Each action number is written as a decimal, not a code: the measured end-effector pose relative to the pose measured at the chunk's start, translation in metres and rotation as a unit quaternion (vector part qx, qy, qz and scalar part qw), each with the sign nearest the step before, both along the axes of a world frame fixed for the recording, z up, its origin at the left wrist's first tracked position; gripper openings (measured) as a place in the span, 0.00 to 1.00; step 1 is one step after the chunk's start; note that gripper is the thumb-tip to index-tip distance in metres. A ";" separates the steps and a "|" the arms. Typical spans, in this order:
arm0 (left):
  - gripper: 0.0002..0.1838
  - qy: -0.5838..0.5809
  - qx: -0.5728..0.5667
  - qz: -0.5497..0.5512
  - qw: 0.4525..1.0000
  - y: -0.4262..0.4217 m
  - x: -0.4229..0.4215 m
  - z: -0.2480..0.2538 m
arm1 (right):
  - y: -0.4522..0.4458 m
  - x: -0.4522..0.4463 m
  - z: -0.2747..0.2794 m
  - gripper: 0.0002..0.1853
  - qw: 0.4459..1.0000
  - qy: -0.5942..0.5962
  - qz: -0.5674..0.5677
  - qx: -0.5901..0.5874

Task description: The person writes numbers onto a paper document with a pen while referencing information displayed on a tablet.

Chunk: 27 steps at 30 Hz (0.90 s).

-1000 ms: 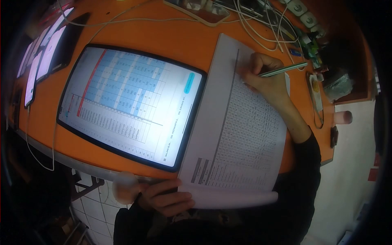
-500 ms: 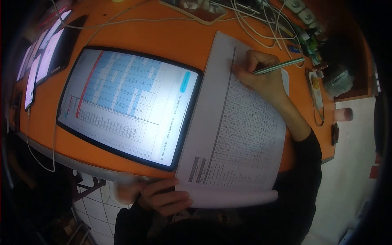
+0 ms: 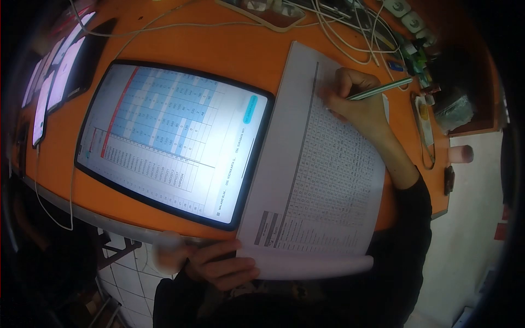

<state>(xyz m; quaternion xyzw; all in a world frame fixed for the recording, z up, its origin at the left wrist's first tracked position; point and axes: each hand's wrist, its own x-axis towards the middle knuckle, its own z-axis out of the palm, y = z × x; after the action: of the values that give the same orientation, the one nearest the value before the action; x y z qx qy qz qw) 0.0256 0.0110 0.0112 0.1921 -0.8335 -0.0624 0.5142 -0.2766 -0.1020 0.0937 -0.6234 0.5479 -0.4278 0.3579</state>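
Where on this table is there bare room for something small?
The orange table's main bare patch lies between the tablet, the papers and the long cable. A narrower one separates the tablet from the phones. It's crowded beyond the right hand, around the power sockets.

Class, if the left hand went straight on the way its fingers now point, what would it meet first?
The left hand would most likely meet the curled lower edge of the white printed paper, whose left corner it seems to touch; whether it would go over or under is unclear.
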 end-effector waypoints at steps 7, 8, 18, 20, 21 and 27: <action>0.18 0.018 0.021 0.011 1.000 0.004 -0.002 0.000 | 0.000 0.001 0.001 0.18 0.999 0.041 -0.007 -0.012; 0.18 0.018 0.025 0.010 0.999 0.005 -0.002 0.000 | 0.000 0.001 0.000 0.18 1.000 0.029 -0.005 -0.010; 0.14 0.037 0.011 0.019 0.999 0.004 -0.005 -0.002 | 0.003 -0.007 -0.002 0.18 1.000 -0.027 -0.010 0.001; 0.10 0.039 0.010 0.036 0.999 0.001 -0.009 0.003 | 0.004 -0.006 -0.001 0.18 1.000 0.001 -0.011 -0.003; 0.09 0.040 0.005 0.053 0.998 -0.001 -0.011 0.005 | 0.004 -0.006 -0.001 0.18 1.000 0.001 -0.013 -0.003; 0.15 0.039 0.018 0.026 0.999 0.004 -0.006 -0.001 | 0.004 -0.004 -0.001 0.18 0.999 0.038 -0.001 -0.029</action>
<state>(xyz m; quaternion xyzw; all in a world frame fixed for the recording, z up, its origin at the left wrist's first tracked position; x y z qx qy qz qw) 0.0200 0.0147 0.0100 0.2199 -0.8066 -0.0714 0.5441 -0.2811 -0.0982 0.0931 -0.6488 0.5494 -0.4200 0.3177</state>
